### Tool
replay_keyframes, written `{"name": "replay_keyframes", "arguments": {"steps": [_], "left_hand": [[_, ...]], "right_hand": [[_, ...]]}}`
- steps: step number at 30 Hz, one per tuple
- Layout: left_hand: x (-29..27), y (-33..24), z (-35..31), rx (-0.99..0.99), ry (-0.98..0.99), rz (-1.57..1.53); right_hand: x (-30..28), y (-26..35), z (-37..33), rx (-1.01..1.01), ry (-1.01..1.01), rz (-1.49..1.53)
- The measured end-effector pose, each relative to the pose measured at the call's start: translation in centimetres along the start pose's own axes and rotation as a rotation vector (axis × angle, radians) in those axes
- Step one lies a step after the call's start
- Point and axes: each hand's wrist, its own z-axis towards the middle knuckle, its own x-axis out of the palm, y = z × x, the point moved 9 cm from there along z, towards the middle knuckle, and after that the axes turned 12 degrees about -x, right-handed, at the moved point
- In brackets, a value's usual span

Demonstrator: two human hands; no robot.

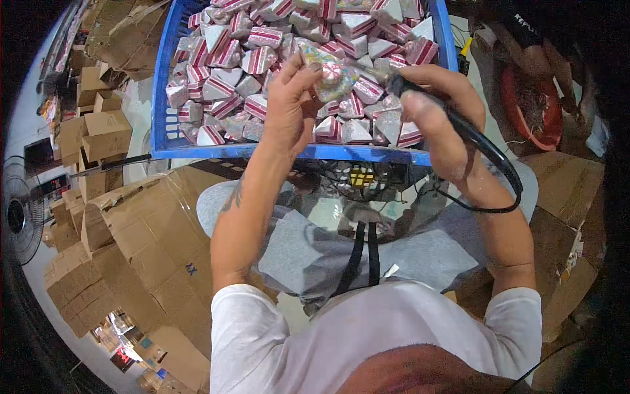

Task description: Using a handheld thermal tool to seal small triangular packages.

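Note:
My left hand is closed, pinching a pastel toy cake slice that has a pink-and-white swirl candy on its top. It is held just above a blue crate heaped with pink, white and red-striped toy cake slices. In my right hand is a black corded tool shaped like a soldering iron, the fingers wrapped round its handle. Its thin metal tip points left at the decorated slice; whether the two touch, I cannot tell. The tool's thick cord loops below my right wrist.
Cardboard boxes and flattened cardboard lie to the left, with a fan at the far left. More cardboard is at the right. Beyond it, another person's arms reach beside a red basin. My knees lie below the crate.

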Motion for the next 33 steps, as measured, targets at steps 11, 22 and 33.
{"name": "replay_keyframes", "arguments": {"steps": [11, 22, 33], "left_hand": [[0.04, -0.52, -0.39, 0.037, -0.019, -0.021], [0.31, -0.16, -0.31, 0.038, 0.029, 0.064], [0.23, -0.63, -0.45, 0.097, -0.035, 0.082]], "right_hand": [[0.87, 0.80, 0.24, -0.151, 0.125, -0.258], [0.78, 0.75, 0.22, -0.121, 0.140, -0.246], [0.93, 1.14, 0.48, -0.149, 0.172, -0.310]]}}
